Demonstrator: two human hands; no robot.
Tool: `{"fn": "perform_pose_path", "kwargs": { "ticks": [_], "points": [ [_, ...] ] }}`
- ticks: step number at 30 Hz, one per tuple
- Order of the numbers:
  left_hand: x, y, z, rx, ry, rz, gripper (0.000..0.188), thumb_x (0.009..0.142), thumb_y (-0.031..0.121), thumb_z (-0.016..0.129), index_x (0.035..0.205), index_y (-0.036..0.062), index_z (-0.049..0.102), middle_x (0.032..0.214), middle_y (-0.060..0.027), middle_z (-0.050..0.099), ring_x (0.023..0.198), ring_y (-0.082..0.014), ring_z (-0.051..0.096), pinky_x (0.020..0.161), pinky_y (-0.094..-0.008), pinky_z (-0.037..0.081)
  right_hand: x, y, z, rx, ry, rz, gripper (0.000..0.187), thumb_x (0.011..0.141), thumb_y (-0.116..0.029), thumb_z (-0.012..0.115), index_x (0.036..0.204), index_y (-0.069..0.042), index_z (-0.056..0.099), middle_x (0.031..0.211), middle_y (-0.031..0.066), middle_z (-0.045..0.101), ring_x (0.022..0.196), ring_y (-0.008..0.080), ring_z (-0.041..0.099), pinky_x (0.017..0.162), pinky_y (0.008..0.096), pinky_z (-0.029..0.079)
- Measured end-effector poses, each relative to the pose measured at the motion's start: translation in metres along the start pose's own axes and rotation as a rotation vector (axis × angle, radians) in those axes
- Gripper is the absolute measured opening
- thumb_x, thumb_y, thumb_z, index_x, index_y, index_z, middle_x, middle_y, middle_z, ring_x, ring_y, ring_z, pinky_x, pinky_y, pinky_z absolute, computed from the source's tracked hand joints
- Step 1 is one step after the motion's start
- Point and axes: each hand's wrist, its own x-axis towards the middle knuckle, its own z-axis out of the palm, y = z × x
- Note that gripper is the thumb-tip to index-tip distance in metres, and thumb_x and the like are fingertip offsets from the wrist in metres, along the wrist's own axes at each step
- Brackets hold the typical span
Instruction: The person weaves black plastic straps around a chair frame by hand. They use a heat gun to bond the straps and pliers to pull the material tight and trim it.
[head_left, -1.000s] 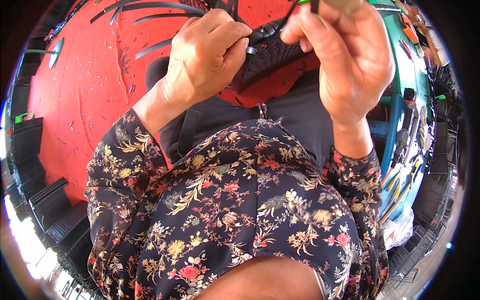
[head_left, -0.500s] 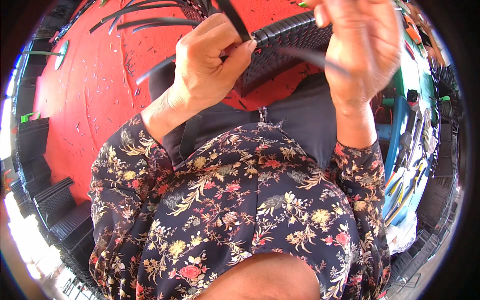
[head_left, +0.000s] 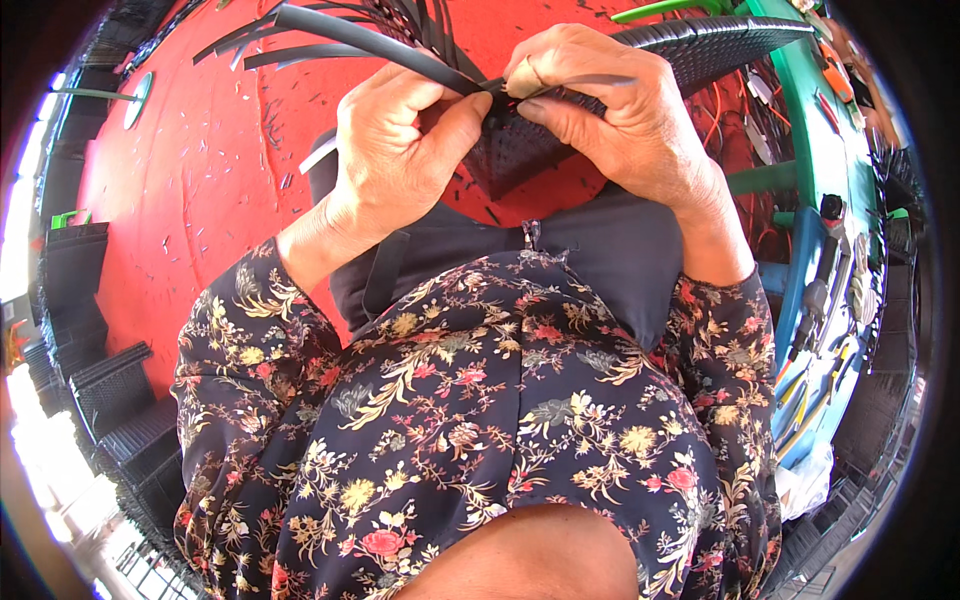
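My left hand (head_left: 400,155) is closed, thumb and forefinger pinching a flat black strip (head_left: 375,42) at the edge of a black woven piece (head_left: 510,160). From the pinch the strip slants up to the left. Against it, my right hand (head_left: 625,125) works at the same edge, fingers and thumb drawn together. A thin dark strip (head_left: 600,79) pokes out across its fingers, and a tan wrap (head_left: 524,77) circles one fingertip. Several loose strip ends (head_left: 290,58) fan out beyond my left hand. The woven piece sits above my lap, partly hidden by my hands.
Red ground (head_left: 180,220) with scattered dark clippings spreads to the left. Stacks of black woven goods (head_left: 110,400) line the left rim. On the right stand a green table (head_left: 830,150) and a blue surface (head_left: 805,270) with hand tools on them.
My right hand has come down and left from its raised place to meet my left hand at the woven edge. The woven piece has turned, and the strip in my left hand now slants left.
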Motion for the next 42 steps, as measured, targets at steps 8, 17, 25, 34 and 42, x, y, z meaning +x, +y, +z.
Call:
{"fn": "perform_pose_path", "kwargs": {
  "ticks": [8,17,25,34,42],
  "points": [
    [-0.023,0.036,-0.027,0.179,-0.199,0.681,0.018,0.062,0.01,0.07,0.076,0.0025,0.061,0.071,-0.0067,0.055,0.063,-0.0216,0.056,0.061,-0.0363,0.049,0.017,0.004,0.013,0.053,-0.109,0.136,0.014,0.085,-0.005,0.068,0.096,0.001,0.063,0.088,0.0086,0.065,0.086,0.0212,0.065,0.078,0.0291,0.051],
    [0.02,0.008,0.0,0.38,-0.033,0.723,0.029,0.064,0.001,0.076,0.088,-0.0013,0.06,0.091,-0.0138,0.059,0.076,-0.0303,0.059,0.067,-0.039,0.05,0.03,0.004,0.01,0.24,-0.023,0.456,0.008,0.088,-0.003,0.06,0.096,0.0,0.062,0.082,0.0056,0.064,0.078,0.0095,0.059,0.071,0.0262,0.048],
    [0.017,-0.005,-0.014,0.635,-0.011,0.49,0.035,0.063,0.009,0.079,0.093,0.0024,0.063,0.089,-0.0108,0.062,0.079,-0.0285,0.062,0.067,-0.0356,0.053,0.031,-0.005,0.032,0.061,0.264,0.358,0.012,0.091,-0.011,0.063,0.095,0.001,0.063,0.083,0.0004,0.065,0.081,0.0056,0.058,0.075,0.0232,0.047],
    [0.002,-0.026,0.037,0.573,0.059,0.477,0.019,0.069,0.026,0.06,0.064,0.0071,0.061,0.074,-0.0101,0.056,0.075,-0.0267,0.054,0.049,-0.0345,0.044,0.022,0.008,-0.014,-0.067,-0.313,0.307,0.035,0.068,-0.01,0.075,0.097,0.001,0.059,0.083,0.0121,0.057,0.075,0.0265,0.056,0.073,0.0368,0.046],
    [0.006,-0.004,0.046,0.495,0.004,0.403,0.018,0.072,0.028,0.062,0.073,0.0096,0.065,0.08,-0.0062,0.055,0.073,-0.0233,0.055,0.057,-0.0345,0.048,0.008,0.015,-0.043,-0.365,-0.542,0.273,0.034,0.066,-0.014,0.073,0.089,0.0,0.053,0.077,0.0199,0.053,0.077,0.0444,0.053,0.065,0.05,0.04]
  ]
}}
